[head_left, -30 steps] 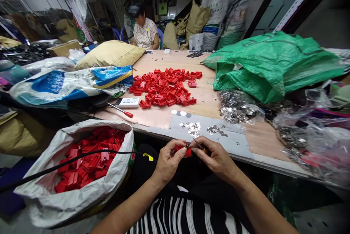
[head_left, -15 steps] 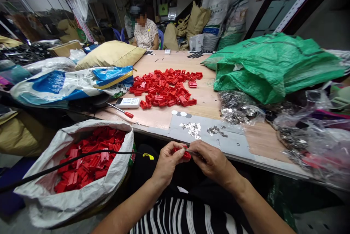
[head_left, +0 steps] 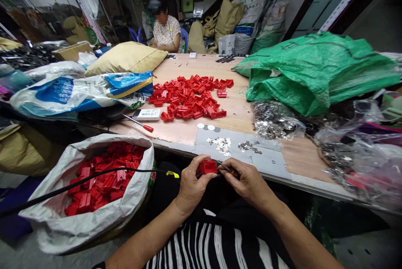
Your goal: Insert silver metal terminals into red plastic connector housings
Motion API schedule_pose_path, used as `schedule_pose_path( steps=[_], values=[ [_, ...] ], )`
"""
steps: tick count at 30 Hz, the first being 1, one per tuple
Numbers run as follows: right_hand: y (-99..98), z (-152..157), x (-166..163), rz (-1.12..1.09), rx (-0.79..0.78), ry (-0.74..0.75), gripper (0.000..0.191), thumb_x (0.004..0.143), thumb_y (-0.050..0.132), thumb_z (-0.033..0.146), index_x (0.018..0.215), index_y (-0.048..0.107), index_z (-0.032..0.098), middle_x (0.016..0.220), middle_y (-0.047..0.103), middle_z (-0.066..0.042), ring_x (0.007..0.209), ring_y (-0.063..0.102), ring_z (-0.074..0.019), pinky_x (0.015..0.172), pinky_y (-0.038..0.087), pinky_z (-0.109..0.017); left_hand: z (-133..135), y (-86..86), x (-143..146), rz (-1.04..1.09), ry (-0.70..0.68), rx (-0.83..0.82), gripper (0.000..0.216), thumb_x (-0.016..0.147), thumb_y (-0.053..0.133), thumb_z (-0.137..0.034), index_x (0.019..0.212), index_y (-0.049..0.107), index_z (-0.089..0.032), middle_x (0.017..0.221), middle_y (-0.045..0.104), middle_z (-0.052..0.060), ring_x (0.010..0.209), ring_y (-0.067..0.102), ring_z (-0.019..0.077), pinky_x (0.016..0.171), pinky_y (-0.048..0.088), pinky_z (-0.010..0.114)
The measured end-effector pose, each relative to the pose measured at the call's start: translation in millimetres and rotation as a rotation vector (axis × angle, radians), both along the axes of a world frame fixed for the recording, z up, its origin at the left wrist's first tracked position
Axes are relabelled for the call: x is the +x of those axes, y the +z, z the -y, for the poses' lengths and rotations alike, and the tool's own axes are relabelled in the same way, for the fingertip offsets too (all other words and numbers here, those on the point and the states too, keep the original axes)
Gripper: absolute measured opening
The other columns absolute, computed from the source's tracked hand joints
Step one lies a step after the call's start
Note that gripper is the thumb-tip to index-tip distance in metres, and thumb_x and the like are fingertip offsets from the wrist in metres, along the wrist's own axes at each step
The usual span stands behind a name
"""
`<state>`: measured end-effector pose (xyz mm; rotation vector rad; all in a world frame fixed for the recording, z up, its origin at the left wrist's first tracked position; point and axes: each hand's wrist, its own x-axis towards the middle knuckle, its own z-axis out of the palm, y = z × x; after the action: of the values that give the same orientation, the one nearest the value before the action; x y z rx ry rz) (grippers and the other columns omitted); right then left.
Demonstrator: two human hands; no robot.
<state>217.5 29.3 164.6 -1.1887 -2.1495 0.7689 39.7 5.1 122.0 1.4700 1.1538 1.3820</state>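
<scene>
My left hand (head_left: 191, 183) is closed round a small red plastic part (head_left: 207, 166), held just below the table's near edge. My right hand (head_left: 246, 181) pinches a thin dark tool (head_left: 223, 166) whose tip meets the red part. On the table ahead lies a heap of the same red parts (head_left: 190, 98). Small piles of tiny silver metal pieces (head_left: 222, 144) rest on a grey sheet (head_left: 266, 161) right in front of my hands.
A white sack (head_left: 91, 223) holding red parts stands at my left, a black cable across it. A red-handled screwdriver (head_left: 140, 124) and a white remote (head_left: 146, 114) lie on the table. Green sacking (head_left: 314, 70) and bags of metal pieces (head_left: 273, 122) fill the right. Another person (head_left: 165, 30) sits at the far end.
The red part has turned in my left hand and shows more of its body now. Both hands stay together at the table edge, shifted slightly.
</scene>
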Motion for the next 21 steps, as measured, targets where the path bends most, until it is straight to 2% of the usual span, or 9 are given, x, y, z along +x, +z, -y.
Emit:
schedule_pose_path(
  steps=[5,12,17,21],
  values=[
    [-2.2,1.0,-3.0,0.06,0.025,-0.002,0.01,0.084,0.048,0.014,0.088,0.056,0.017,0.08,0.061,-0.002,0.07,0.055,-0.0132,0.064,0.039,-0.025,2.5,4.9,-0.9,-0.148,0.003,0.108,0.032,0.083,0.061,-0.021,0.115,0.056,-0.021,0.11,0.062,0.004,0.099,0.062,0.0143,0.09,0.051,0.028],
    [3.4,1.3,-3.0,0.07,-0.027,-0.034,0.01,0.087,0.047,0.02,0.084,0.056,0.017,0.074,0.06,-0.002,0.065,0.053,-0.0132,0.062,0.038,-0.025,3.3,8.3,-3.1,-0.196,0.018,0.188,0.032,0.083,0.061,-0.018,0.115,0.055,-0.022,0.109,0.063,0.002,0.099,0.061,0.0128,0.091,0.05,0.027],
    [3.8,2.6,-5.2,0.094,-0.072,-0.018,0.01,0.085,0.047,0.018,0.085,0.057,0.017,0.078,0.06,-0.002,0.069,0.054,-0.0136,0.065,0.039,-0.025,4.1,10.7,-1.6,-0.26,0.012,0.277,0.036,0.083,0.061,-0.014,0.117,0.056,-0.022,0.111,0.064,0.0,0.102,0.06,0.0112,0.093,0.049,0.024],
    [2.0,1.2,-6.8,0.051,-0.138,-0.024,0.015,0.088,0.049,0.026,0.085,0.059,0.016,0.08,0.06,-0.003,0.073,0.054,-0.014,0.067,0.039,-0.025,5.6,7.8,-0.7,-0.238,0.027,0.282,0.038,0.081,0.062,-0.012,0.117,0.056,-0.023,0.11,0.064,-0.001,0.1,0.061,0.0096,0.092,0.049,0.022]
  ],
)
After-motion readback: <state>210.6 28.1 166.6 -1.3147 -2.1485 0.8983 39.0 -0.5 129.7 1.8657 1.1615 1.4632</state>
